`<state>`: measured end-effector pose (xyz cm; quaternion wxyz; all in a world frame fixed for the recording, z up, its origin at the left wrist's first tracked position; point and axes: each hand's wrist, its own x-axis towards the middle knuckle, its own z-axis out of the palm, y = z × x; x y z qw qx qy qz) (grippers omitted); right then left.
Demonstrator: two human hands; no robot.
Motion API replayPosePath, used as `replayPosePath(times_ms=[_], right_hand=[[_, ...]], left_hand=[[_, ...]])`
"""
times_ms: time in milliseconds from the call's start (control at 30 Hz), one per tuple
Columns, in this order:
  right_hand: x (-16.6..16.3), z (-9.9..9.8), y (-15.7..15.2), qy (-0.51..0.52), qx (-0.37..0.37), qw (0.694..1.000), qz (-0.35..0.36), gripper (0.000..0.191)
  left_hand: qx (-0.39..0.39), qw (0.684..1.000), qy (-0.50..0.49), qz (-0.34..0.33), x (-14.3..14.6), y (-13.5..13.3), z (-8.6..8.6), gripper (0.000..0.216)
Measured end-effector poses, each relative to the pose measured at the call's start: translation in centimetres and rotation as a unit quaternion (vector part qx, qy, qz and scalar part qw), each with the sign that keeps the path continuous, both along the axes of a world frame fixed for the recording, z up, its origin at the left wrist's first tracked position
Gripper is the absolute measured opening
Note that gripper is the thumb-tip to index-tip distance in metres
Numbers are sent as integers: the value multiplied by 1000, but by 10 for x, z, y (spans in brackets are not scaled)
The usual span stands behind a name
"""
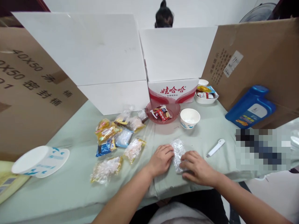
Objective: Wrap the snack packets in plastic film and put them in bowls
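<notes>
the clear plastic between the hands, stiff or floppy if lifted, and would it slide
The clear plastic will probably flex, since it looks thin and crinkled. It is likely light, though anything wrapped inside can't be made out. Its shiny surface may slide on the tablecloth if pushed.

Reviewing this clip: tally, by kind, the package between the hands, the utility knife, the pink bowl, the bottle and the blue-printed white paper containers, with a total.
Clear, crinkled plastic package: 1
White, slim utility knife: 1
Pink, translucent round bowl: 1
Blue plastic bottle: 1
White paper containers with blue print: 2
Total: 6
</notes>
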<state>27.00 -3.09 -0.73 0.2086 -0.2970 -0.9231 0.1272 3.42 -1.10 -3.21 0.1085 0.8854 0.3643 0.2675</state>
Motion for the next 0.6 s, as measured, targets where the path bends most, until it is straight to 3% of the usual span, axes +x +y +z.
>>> replayPosePath(times_ms=[133,267,433,600], right_hand=[[1,-9,-15,-20,40,999,7,20],[-4,1,-9,5,53,999,8,22],[-19,15,29,-30,28,996,-82,24],[-38,0,70,-145,35,977,-152,19]], left_hand=[[-6,1000,-2,-24,1,1,1,21],[-11,999,-16,-44,-1,0,2,23],[-33,998,-26,-41,-2,1,0,29],[-39,998,-39,-37,-2,2,-1,30]])
